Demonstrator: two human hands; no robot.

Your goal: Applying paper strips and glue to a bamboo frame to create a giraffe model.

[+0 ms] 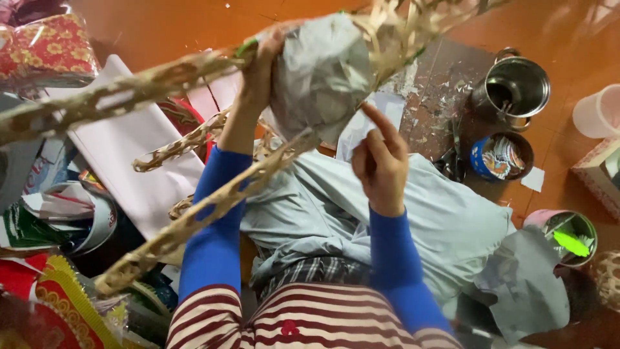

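My left hand (258, 71) is raised and grips a woven bamboo frame (161, 77) where a rounded part covered in grey paper (320, 74) meets its long strips. My right hand (380, 158) is just below the grey paper ball, index finger stretched up and touching its lower edge, other fingers curled, holding nothing. Long bamboo lattice strips (194, 216) run from the ball down to the lower left. Both arms wear blue sleeves. A pale grey cloth (439, 220) lies over my lap.
On the orange floor to the right stand a steel pot (520, 87), a blue tin (500, 155), a green-lined tub (571, 236) and a pink cup (597, 113). White paper sheets (123, 155), tape rolls (84, 220) and red patterned wrapping (45, 45) lie at left.
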